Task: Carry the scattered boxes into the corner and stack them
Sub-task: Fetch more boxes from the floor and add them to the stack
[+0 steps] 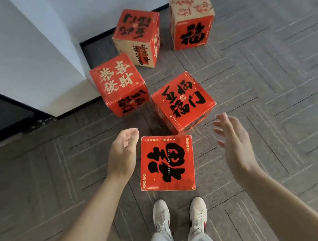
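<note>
My left hand [123, 153] and right hand [231, 141] are both spread, palms turned inward and holding nothing. They flank the nearest red box [166, 162], which sits on the carpet [270, 85] just ahead of my shoes [161, 217]. The left is close to its left edge, though I cannot tell if it touches, and the right is clearly apart. It looks like a printed cardboard cube, so I judge it light and probably hollow, with smooth faces that could slip. I'd press flat palms on opposite side faces, low down, without squeezing hard enough to buckle them. Just beyond lies a second box [183, 102], skewed. A third box [119, 85] sits against the white wall [34, 55] on the left, a fourth box [138, 38] farther off by the corner [96, 49], and a fifth box [191, 19] at the far right — none stacked yet.
</note>
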Demonstrator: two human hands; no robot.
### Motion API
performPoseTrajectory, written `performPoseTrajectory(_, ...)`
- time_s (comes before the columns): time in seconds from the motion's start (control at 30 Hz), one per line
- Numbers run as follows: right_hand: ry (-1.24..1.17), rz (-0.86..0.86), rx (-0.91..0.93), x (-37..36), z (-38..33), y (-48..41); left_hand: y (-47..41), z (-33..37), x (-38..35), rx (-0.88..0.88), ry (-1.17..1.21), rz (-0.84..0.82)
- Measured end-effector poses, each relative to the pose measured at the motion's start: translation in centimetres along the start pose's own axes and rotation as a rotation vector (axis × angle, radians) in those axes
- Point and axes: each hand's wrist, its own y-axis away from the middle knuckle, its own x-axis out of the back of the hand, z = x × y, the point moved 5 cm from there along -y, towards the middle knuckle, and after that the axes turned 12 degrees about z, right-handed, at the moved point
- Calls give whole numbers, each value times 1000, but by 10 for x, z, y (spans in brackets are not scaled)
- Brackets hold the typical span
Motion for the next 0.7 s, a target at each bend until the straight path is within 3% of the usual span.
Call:
performPoseTrajectory(0.37, 302, -101, -120, -136, 227, -139, -137, -209, -131, 222, -82, 57)
performPoseTrajectory(0.57, 369, -112, -336, -175, 332, -167, -147, -317, -174, 369, -140, 41)
performPoseTrajectory(0.7, 344, -109, -433, -191, 366, -166, -142, -344, -191, 389, -138, 37)
